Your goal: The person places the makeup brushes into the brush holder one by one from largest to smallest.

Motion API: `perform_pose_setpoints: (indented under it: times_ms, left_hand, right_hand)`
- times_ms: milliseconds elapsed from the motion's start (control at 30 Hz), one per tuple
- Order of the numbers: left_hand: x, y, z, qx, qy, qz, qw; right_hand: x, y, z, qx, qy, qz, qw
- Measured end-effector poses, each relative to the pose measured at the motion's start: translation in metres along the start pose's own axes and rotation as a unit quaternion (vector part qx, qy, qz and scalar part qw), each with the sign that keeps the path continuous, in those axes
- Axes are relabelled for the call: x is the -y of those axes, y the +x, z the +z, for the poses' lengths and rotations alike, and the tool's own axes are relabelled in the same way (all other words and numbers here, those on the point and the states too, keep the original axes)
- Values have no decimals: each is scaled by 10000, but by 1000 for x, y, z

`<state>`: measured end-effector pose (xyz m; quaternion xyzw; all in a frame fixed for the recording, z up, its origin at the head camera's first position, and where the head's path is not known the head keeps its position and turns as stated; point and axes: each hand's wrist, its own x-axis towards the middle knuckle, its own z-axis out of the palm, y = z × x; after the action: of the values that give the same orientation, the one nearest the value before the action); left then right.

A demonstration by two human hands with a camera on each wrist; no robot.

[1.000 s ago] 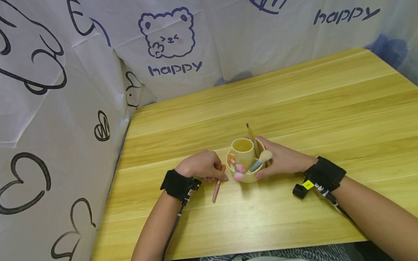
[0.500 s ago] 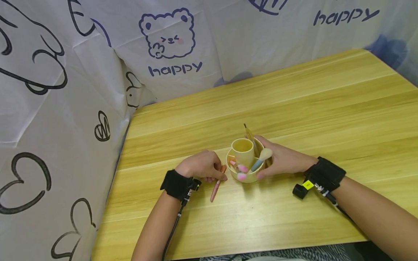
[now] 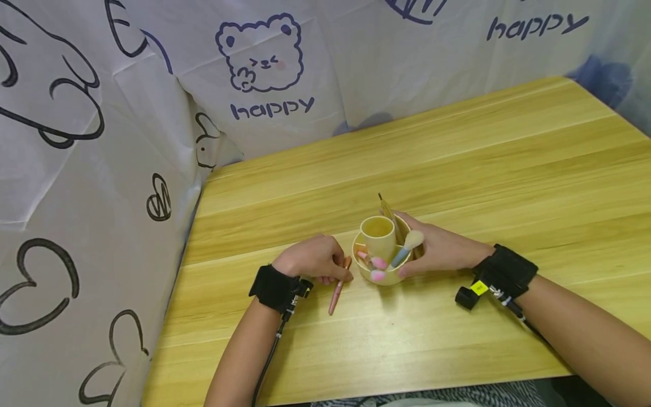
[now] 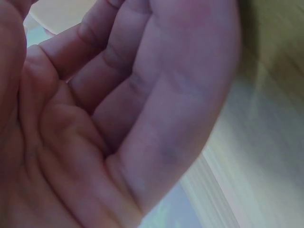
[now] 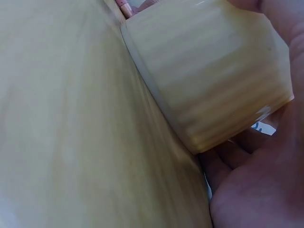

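Note:
In the head view a round cream desk organizer with a raised cup at its centre stands on the table. My right hand grips its right side, the thumb at the front and fingers behind; the right wrist view shows the organizer's smooth wall close up. A makeup brush with a blue handle, brushes with pink tips and a yellow pointed stick lean in its ring. Left of it, my left hand pinches a slim pink makeup brush lying on the table.
The wooden table stretches to the back and right. A white cloth with drawings hangs behind and along the left side. Both wrists carry black straps with small cameras and cables.
The organizer has turned slightly under my right hand: its pink tips shifted right and the pointed stick's tip left. The pink brush's lower end swung a little left. Both hands stay about in place.

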<state>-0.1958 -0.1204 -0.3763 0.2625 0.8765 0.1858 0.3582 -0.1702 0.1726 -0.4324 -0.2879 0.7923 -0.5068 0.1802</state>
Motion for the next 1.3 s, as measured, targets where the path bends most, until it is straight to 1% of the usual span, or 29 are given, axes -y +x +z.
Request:
perform_pose_setpoints:
  times_ms: [100,267,500,567,667,800,1133,1300]
  left_hand:
    - [1,0,0,-10,-14,12,10000]
    - [1,0,0,-27,25,36,10000]
    - [0,-1,0,-33,46,39,10000]
    - [0,-1,0,-40,56,46,10000]
    - [0,-1,0,-53,83,67,9999]
    - [0,-1,0,-61,101,72,9999]
    - [2,0,1,-43,90,39,9999]
    - [2,-1,1,-39,80,54,9999]
  right_hand:
    - [-1,0,-1,16,-107,-5,9999]
    - [-1,-1,-1,51,-31,-10,10000]
    - [0,0,1,51,526,126,9985]
    - [0,0,2,-13,578,127,9982]
    - [0,0,2,-91,456,124,9988]
    - [0,1,3,-92,366,80,9993]
    - [0,1,1,76,496,-39,9987]
    - [-1,0,2,48,478,53,9988]
